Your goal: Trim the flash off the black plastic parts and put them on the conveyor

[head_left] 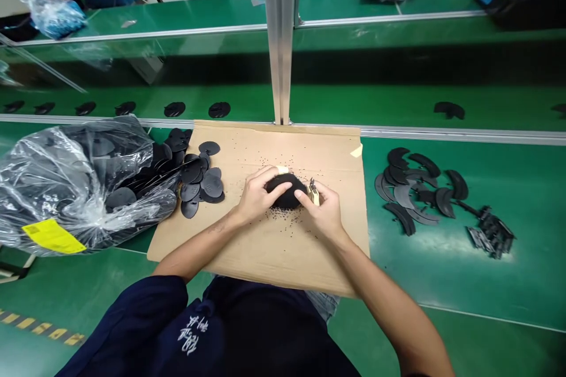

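The left hand [259, 191] and right hand [325, 209] grip 1 black rounded piece [285, 193] over the cardboard's [274, 259] middle; the right also holds 1 plier-like tool [313, 193]. 6 dark discs [174, 109] line the green belt's [362, 100] near edge, left of 1 metal post [280, 41].

The person's left hand [256, 197] and right hand [326, 212] close off the middle of the cardboard sheet [265, 259] around a black round part [285, 184], though a bare stretch lies between the forearms and another along the sheet's right margin. Leftward, overlapping discs [213, 186] and a bulging plastic bag [79, 171] block the way; rightward, open green bench [433, 265] runs in front of the curved black pieces [404, 195]. Ahead, an upright metal post [279, 41] obstructs the centre, with room either side along the metal rail [442, 135].
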### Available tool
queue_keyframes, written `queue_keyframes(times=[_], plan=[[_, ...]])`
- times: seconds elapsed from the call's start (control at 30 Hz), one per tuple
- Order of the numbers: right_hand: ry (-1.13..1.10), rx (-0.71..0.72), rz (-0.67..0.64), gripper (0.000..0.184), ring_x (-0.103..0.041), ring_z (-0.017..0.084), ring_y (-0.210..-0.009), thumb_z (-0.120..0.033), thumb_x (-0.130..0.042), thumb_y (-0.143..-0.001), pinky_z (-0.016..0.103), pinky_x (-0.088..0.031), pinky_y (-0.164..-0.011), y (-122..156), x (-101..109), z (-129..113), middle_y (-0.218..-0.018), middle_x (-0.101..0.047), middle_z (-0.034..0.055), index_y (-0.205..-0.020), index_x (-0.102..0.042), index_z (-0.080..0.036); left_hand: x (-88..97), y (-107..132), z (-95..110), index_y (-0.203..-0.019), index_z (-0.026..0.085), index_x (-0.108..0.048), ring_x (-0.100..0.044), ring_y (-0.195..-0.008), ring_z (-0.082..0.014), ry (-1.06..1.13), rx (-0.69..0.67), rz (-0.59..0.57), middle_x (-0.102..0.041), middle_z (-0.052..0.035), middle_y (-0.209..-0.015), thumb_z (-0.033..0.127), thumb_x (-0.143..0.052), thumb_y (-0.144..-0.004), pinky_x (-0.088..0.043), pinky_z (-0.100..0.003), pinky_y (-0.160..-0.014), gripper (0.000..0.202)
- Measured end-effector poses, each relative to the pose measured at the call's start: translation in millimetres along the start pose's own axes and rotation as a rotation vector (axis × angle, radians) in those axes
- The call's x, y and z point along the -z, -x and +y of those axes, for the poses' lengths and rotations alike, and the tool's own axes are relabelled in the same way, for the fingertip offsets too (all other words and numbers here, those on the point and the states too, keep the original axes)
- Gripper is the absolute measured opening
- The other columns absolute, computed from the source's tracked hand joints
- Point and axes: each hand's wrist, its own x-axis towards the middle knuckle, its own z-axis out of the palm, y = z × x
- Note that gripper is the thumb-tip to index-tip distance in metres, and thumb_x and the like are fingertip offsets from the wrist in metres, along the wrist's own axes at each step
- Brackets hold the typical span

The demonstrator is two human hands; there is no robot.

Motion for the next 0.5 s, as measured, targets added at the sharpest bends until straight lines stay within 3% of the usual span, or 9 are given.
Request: queue_keyframes(times=[0.23, 0.37, 0.5], plan=[[0.007, 0.01, -0.006, 0.039, -0.051, 0.014, -0.069, -0.057, -0.077, -0.079, 0.027, -0.046, -0.064, 0.1, 0.4, -0.2, -0.074, -0.059, -0.0005, -0.078, -0.064, -0.02, 0.7, 0.9, -2.4, -0.116, 0.02, -0.065, -0.07, -0.103, -0.0208, -0.074, 0.055, -0.054, -0.073, -0.0084, -0.113, 0.04, -0.057, -0.101, -0.057, -0.033, -0.093, 0.026], [0.031, 0.021, -0.031, 0.039, -0.055, 0.015, -0.071, -0.057, -0.076, -0.081, 0.028, -0.05, -0.067, 0.9, 0.4, 2.1, -0.076, -0.063, 0.0003, -0.081, -0.066, -0.02, 0.4, 4.1, -0.1, -0.113, 0.021, -0.061, -0.07, -0.092, -0.0171, -0.01, 0.138, -0.122, -0.074, -0.0042, -0.103, 0.039, -0.051, -0.104, -0.056, -0.028, -0.085, 0.022], [0.127, 0.12, -0.036, 0.037, -0.064, 0.019, -0.08, -0.057, -0.072, -0.086, 0.033, -0.055, -0.075, 2.1, 1.4, 4.7, -0.085, -0.071, 0.0039, -0.09, -0.071, -0.02, 4.0, 5.9, -3.5, -0.105, 0.021, -0.061, -0.067, -0.084, -0.0157, -0.031, 0.027, -0.128, -0.07, -0.0035, -0.093, 0.041, -0.049, -0.106, -0.054, -0.026, -0.078, 0.023]])
